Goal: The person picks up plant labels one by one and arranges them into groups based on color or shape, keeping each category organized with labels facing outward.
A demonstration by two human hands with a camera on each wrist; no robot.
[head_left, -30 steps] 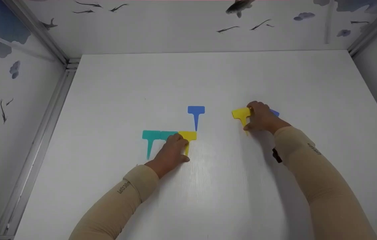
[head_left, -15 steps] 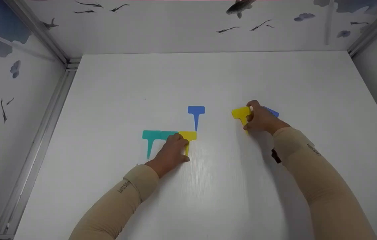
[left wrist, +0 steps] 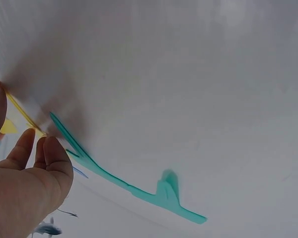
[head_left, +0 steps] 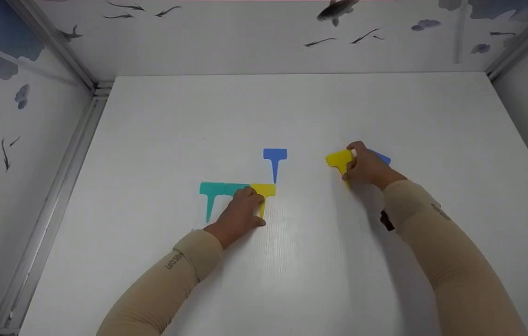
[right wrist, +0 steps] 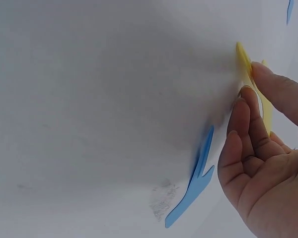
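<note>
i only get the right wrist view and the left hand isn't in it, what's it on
Observer: In the head view, the left hand has its thumb and fingers on a yellow tag.
Operator: anything next to that tag
Observer: Yes, two teal tags lie in line with it on its left side.
Operator: and farther from the person
Observer: A blue tag, its stem pointing down to the yellow tag's right corner; I can't tell whether they touch.

Tags (head_left: 212, 189): smooth plastic, by look. Worktop (head_left: 301, 109): finely grained, soft gloss. Sleeves (head_left: 441, 252): matt cloth. Side rail (head_left: 53, 205): metal.
</note>
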